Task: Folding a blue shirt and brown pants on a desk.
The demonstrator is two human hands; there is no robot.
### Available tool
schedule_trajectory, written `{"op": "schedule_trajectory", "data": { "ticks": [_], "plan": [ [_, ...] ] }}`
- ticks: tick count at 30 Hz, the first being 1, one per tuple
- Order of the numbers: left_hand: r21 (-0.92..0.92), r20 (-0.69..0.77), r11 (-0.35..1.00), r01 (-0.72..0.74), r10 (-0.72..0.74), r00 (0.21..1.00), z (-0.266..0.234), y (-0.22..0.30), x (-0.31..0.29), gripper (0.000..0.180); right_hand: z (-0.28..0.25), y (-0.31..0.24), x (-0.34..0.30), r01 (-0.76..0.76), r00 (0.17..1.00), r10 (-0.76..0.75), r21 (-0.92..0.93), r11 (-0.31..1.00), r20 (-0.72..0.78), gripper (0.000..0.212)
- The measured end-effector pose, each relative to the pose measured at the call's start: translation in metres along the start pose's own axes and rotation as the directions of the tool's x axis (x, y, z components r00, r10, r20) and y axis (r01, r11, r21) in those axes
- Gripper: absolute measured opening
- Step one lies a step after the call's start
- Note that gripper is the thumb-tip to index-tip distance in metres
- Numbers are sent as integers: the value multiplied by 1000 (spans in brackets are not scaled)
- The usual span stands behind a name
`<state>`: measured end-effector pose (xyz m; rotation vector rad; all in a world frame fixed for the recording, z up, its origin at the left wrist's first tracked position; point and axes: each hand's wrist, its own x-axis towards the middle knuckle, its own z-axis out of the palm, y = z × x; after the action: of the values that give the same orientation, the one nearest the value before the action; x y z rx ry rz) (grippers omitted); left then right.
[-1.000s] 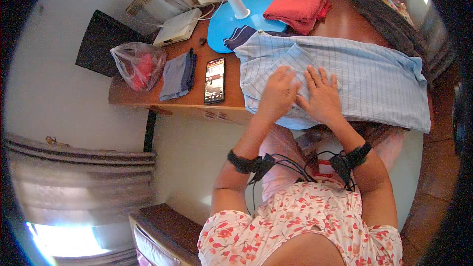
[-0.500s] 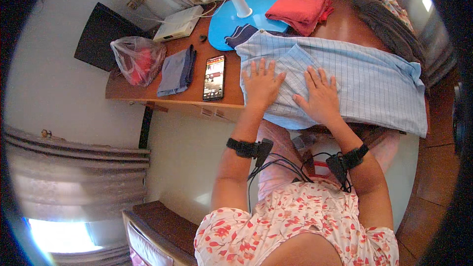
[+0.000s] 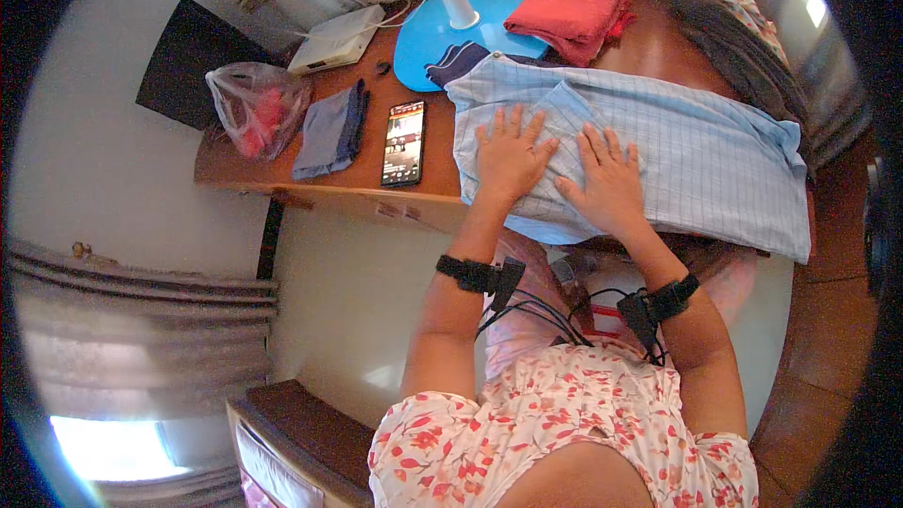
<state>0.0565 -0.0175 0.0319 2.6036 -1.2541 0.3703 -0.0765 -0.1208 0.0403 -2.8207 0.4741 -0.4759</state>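
Note:
A light blue shirt (image 3: 720,165) with thin dark stripes lies folded lengthwise on the brown desk, stretching off to the right. Its pocket (image 3: 562,105) faces up. My left hand (image 3: 513,158) rests flat on the fabric left of the pocket, fingers spread. Beside it, slightly apart, my right hand (image 3: 607,179) presses flat on the cloth with its fingers stretched out. Neither hand grips anything. Dark navy cloth (image 3: 458,63) shows from under the shirt's far left end.
Left of the shirt are a phone (image 3: 404,143) with a lit screen, a folded grey-blue cloth (image 3: 327,134) and a clear plastic bag (image 3: 256,113). A blue round base (image 3: 423,42) with a white pole, folded red cloth (image 3: 564,21) and dark clothing (image 3: 743,61) are farther back.
My left hand has slid a little to the right over the shirt, closer to my right hand. The right hand stays in nearly the same spot. The whole view has shifted slightly.

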Motion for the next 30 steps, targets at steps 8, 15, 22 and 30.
{"op": "schedule_trajectory", "data": {
  "ticks": [8,15,22,30],
  "plan": [
    [41,-76,998,45,-42,996,-2,-3,-20,51,2,0,0,16,1000,-16,-14,1000,-6,70],
    [57,-174,997,45,-35,984,-5,5,-46,50,2,4,-1,9,1000,-9,-29,1000,-14,69],
    [-318,-296,946,-56,-43,954,-21,-1,-75,21,7,5,1,3,1000,-3,-39,999,9,69],
    [-674,-105,650,351,-554,826,-11,-22,-118,21,7,7,-1,5,1000,-5,-2,1000,-23,69]
  ]
}}
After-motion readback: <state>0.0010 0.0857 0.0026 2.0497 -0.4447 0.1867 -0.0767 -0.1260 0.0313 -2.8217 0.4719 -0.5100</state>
